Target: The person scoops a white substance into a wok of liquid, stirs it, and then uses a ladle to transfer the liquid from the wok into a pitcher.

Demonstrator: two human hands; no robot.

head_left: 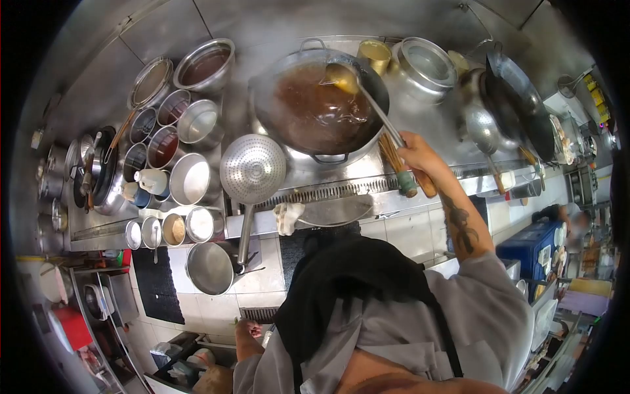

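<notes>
My right hand point(420, 156) is closed around the handle of a long ladle point(380, 111). The ladle's bowl, holding yellowish liquid, is tipped over the far right part of a big wok point(377, 98). Dark brown liquid point(315, 108) fills much of the wok, and steam rises from it. Just below my right hand lies a bundle of thin sticks with a green-wrapped end point(405, 180). My left hand point(249, 328) is low beside my body with its fingers curled; whether anything is inside them is hidden.
A large perforated strainer point(252, 169) rests across the stove's front edge, near a crumpled white cloth point(287, 218). Several metal pots point(190, 178) crowd the left. An empty pot point(210, 268) stands lower down. Further right are a basin point(426, 69) and another wok point(518, 111). A person point(569, 220) is far right.
</notes>
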